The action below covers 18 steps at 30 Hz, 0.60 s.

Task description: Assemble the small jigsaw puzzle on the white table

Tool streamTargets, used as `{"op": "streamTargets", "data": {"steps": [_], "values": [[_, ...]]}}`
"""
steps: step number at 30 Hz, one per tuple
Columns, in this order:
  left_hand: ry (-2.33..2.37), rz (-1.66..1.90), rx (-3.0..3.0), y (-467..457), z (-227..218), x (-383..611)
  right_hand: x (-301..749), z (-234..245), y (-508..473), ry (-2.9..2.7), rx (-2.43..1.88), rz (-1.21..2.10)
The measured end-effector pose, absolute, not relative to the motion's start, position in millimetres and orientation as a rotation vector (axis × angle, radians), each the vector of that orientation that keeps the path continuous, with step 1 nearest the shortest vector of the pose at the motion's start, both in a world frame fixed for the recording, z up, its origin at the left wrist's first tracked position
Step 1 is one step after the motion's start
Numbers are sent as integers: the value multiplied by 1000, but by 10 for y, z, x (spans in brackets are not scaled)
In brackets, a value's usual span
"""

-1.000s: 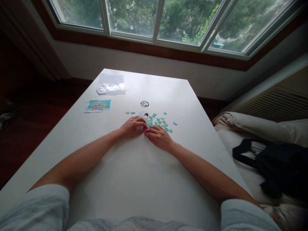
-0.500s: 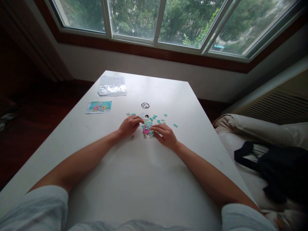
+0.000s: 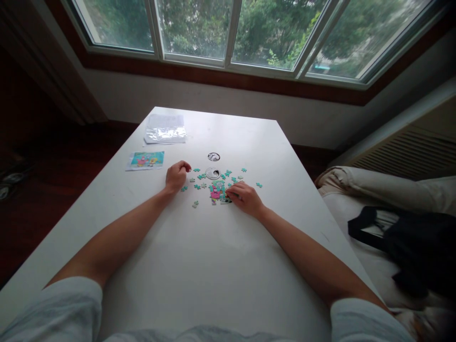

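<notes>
Near the table's middle is a partly joined jigsaw puzzle (image 3: 217, 190) with a pink figure on a green ground. My right hand (image 3: 246, 198) rests at its right edge, thumb and fingers pinched together; the fingertips hide what is between them. My left hand (image 3: 176, 176) is off to the left, fingers curled and closed on a small puzzle piece (image 3: 190, 169) that barely shows. Several loose green and grey puzzle pieces (image 3: 197, 186) lie between the hands and behind the joined part. One pair of grey pieces (image 3: 195, 204) sits nearer to me.
Two round black-and-white marks or discs (image 3: 213, 173) are on the white table (image 3: 199, 266). At the left lie a picture card (image 3: 146, 160) of the cartoon scene and a clear plastic bag (image 3: 166, 128). A seat with a dark bag (image 3: 409, 247) stands right of the table.
My left hand has moved left from the joined puzzle to a loose piece, its fingers curling in. My right hand's fingers have drawn together at the puzzle's right edge.
</notes>
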State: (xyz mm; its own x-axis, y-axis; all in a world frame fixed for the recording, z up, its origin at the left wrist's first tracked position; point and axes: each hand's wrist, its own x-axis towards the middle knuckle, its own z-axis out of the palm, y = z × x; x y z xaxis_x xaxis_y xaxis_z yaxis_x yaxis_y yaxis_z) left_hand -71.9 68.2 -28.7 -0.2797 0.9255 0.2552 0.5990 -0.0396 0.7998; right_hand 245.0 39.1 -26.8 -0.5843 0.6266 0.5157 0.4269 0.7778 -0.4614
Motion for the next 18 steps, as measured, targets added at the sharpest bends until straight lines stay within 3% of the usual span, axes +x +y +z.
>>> {"op": "streamTargets", "data": {"steps": [10, 18], "values": [[1858, 1062, 2085, 646, -315, -663, 2385, -178, 267, -2380, -618, 440], [1727, 906, 2241, 610, -330, -632, 2639, -271, 518, -2116, -1379, 75]]}}
